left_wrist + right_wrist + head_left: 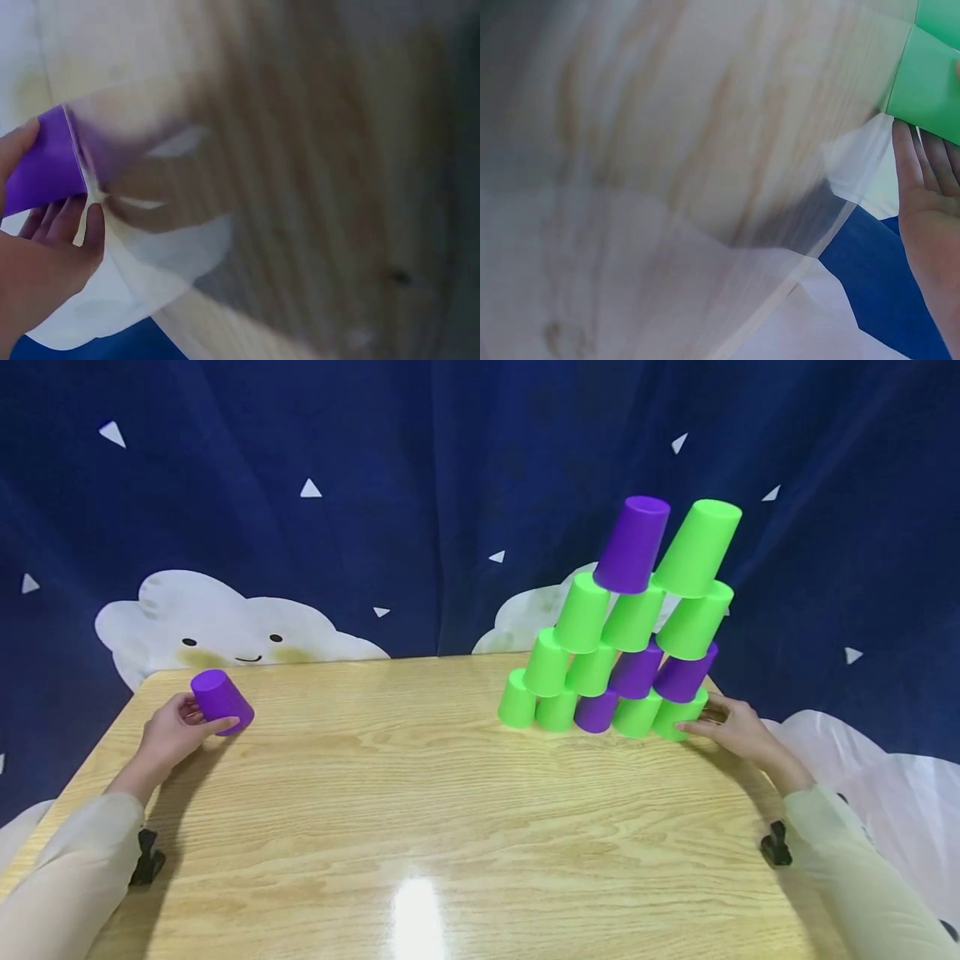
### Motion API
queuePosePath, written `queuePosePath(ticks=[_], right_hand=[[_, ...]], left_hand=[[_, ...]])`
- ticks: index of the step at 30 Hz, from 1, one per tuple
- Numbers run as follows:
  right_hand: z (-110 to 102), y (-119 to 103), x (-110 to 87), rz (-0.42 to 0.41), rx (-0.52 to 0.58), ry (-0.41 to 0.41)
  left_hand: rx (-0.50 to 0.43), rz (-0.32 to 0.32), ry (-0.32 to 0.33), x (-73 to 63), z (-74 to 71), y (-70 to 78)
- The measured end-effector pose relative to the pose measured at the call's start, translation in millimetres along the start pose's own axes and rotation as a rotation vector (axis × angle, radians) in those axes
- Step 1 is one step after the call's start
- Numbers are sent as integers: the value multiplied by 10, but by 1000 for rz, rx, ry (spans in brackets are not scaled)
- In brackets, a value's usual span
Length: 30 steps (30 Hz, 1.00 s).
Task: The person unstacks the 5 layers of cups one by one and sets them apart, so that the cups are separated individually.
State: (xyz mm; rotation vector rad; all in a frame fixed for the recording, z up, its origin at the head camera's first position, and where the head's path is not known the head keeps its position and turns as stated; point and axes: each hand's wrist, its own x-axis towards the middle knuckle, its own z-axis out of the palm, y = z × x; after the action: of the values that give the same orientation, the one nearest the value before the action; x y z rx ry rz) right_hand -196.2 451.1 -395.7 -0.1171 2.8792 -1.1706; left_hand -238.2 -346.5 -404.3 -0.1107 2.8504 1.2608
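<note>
On the left part of the table, my left hand (168, 733) grips an upside-down purple cup (222, 703), thumb in front and fingers behind. In the left wrist view, the rim of this cup (49, 165) is at or very near the tabletop; I cannot tell if it touches. At the right stands a stepped stack of upside-down green and purple cups. My right hand (738, 733) holds the bottom row's rightmost green cup (673, 718) between thumb and fingers. The top row has a purple cup (633, 545) beside a green cup (698, 548).
The wooden table (375, 802) reaches back to a dark blue curtain (375, 510) with white clouds and small triangles. A black clip-like piece (147, 858) is near the left sleeve, another black piece (776, 843) near the right sleeve.
</note>
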Motion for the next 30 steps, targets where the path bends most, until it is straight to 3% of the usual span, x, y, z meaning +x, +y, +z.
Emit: queuePosePath(ticks=[8, 15, 20, 25, 28, 30], right_hand=[[-4, 7, 9, 9, -7, -1], [20, -9, 8, -5, 5, 7], [31, -17, -7, -20, 3, 18], [28, -19, 4, -20, -1, 19], [22, -15, 0, -18, 2, 17], [22, -3, 3, -14, 2, 16]], left_hand=[[9, 32, -55, -1, 2, -36], [8, 33, -49, -57, -2, -59], [-15, 44, -18, -116, -84, -40], [-76, 137, 92, -148, -213, 179], [-111, 195, 137, -115, -280, 455], [-125, 218, 134, -71, -305, 671]])
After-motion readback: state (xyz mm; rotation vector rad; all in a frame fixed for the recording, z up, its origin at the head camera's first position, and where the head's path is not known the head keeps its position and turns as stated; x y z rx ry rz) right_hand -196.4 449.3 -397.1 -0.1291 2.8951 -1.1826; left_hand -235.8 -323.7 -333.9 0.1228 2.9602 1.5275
